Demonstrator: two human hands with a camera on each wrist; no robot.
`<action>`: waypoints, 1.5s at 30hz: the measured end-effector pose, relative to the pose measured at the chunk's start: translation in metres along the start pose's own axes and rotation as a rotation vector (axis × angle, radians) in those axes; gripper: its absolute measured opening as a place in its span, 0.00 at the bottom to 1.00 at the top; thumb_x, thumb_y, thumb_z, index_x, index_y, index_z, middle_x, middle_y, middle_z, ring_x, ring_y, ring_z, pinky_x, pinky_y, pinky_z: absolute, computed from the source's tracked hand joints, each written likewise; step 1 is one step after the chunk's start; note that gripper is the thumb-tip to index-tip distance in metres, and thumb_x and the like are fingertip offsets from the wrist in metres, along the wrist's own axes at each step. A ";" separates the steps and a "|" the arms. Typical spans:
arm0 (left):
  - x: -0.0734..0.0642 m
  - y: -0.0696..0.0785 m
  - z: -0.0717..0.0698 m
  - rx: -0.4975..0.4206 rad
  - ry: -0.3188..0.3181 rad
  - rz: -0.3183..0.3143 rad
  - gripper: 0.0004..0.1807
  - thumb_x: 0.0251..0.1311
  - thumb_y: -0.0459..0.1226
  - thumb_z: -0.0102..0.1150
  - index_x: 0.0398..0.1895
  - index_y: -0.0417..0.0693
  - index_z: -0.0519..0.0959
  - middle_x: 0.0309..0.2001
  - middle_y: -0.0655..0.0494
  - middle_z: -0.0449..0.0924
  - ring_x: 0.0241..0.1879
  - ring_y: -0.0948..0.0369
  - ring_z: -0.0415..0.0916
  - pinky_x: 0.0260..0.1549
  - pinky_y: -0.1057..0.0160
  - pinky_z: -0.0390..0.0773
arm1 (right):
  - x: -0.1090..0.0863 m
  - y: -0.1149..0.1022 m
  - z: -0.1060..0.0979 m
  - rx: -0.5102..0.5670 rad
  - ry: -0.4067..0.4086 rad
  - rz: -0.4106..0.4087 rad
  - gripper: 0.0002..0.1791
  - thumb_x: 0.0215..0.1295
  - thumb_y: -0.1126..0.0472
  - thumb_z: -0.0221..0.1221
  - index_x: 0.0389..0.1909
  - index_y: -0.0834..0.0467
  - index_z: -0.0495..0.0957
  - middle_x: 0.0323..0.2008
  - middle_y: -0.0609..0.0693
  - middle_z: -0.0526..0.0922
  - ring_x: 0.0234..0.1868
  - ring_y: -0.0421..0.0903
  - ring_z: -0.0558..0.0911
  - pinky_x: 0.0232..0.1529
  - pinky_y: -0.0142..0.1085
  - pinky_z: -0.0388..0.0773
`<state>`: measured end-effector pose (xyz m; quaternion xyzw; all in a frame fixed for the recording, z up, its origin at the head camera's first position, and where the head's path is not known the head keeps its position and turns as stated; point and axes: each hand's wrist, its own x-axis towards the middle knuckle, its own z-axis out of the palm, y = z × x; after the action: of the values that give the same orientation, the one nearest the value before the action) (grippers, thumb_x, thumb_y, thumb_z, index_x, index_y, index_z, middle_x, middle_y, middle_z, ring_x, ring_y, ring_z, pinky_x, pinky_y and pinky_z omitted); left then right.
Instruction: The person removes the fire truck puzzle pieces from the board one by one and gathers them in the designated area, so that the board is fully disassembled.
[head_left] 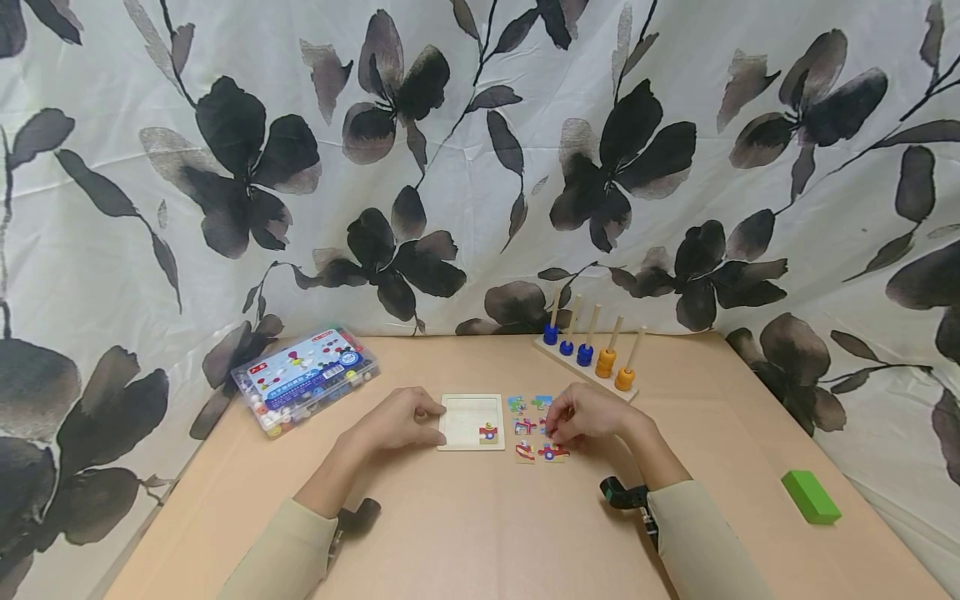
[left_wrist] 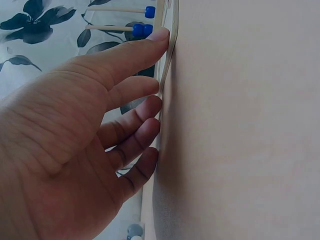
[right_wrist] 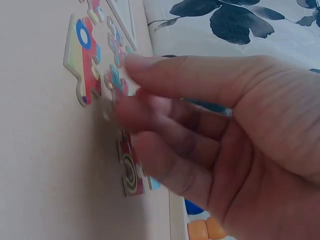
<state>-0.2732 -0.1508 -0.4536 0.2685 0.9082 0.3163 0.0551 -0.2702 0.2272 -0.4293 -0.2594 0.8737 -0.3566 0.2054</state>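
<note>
My left hand (head_left: 401, 419) is at the left edge of a pale wooden puzzle tray (head_left: 459, 423). In the left wrist view its thumb rests on the tray's rim (left_wrist: 173, 42), with the other fingertips along the side. One red and yellow puzzle piece (head_left: 488, 434) lies in the tray's lower right corner. Over the loose pieces to the right, my right hand (head_left: 592, 414) pinches a puzzle piece (right_wrist: 106, 106), blurred and mostly hidden behind its fingertips. Near it lie a red piece with a blue ring (right_wrist: 84, 37) and a piece with a spiral (right_wrist: 131, 172).
A clear plastic case of coloured beads (head_left: 303, 379) sits at the back left. At the back right stands a wooden peg rack (head_left: 588, 367) with blue and orange beads. A green block (head_left: 812, 497) lies far right. Floral cloth (head_left: 480, 167) hangs behind the table.
</note>
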 end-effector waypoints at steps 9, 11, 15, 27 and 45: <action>-0.001 0.001 0.000 -0.001 -0.002 0.002 0.29 0.50 0.44 0.81 0.55 0.40 0.87 0.47 0.53 0.86 0.44 0.60 0.77 0.48 0.57 0.78 | 0.010 -0.008 0.006 -0.008 0.162 -0.056 0.11 0.67 0.64 0.68 0.49 0.61 0.86 0.29 0.49 0.82 0.23 0.51 0.78 0.21 0.33 0.73; -0.001 0.002 0.000 0.003 -0.002 0.001 0.29 0.50 0.44 0.81 0.55 0.40 0.87 0.47 0.53 0.86 0.43 0.60 0.77 0.47 0.59 0.78 | 0.011 -0.011 0.008 -0.031 0.199 -0.073 0.12 0.67 0.63 0.69 0.49 0.60 0.86 0.33 0.49 0.83 0.25 0.48 0.78 0.22 0.33 0.73; -0.001 0.002 0.000 0.009 -0.002 0.002 0.29 0.50 0.44 0.81 0.55 0.40 0.87 0.47 0.53 0.86 0.43 0.60 0.77 0.46 0.60 0.77 | 0.012 -0.016 0.012 -0.065 0.258 -0.116 0.12 0.66 0.64 0.69 0.49 0.60 0.87 0.39 0.51 0.86 0.32 0.45 0.77 0.26 0.31 0.75; 0.000 0.002 0.000 0.011 0.003 -0.004 0.29 0.50 0.44 0.82 0.55 0.40 0.87 0.47 0.53 0.87 0.44 0.60 0.78 0.48 0.59 0.78 | 0.022 -0.026 0.027 -0.066 0.316 -0.196 0.13 0.68 0.64 0.68 0.52 0.60 0.86 0.43 0.51 0.86 0.41 0.45 0.80 0.38 0.32 0.80; 0.001 -0.001 0.001 -0.012 -0.006 -0.004 0.29 0.50 0.44 0.82 0.55 0.40 0.87 0.47 0.53 0.87 0.44 0.60 0.78 0.49 0.57 0.79 | 0.038 -0.033 0.049 -0.091 0.262 -0.208 0.13 0.67 0.64 0.69 0.51 0.60 0.86 0.43 0.48 0.86 0.37 0.42 0.81 0.36 0.31 0.79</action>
<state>-0.2742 -0.1502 -0.4546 0.2673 0.9067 0.3206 0.0599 -0.2635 0.1588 -0.4442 -0.3086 0.8767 -0.3668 0.0398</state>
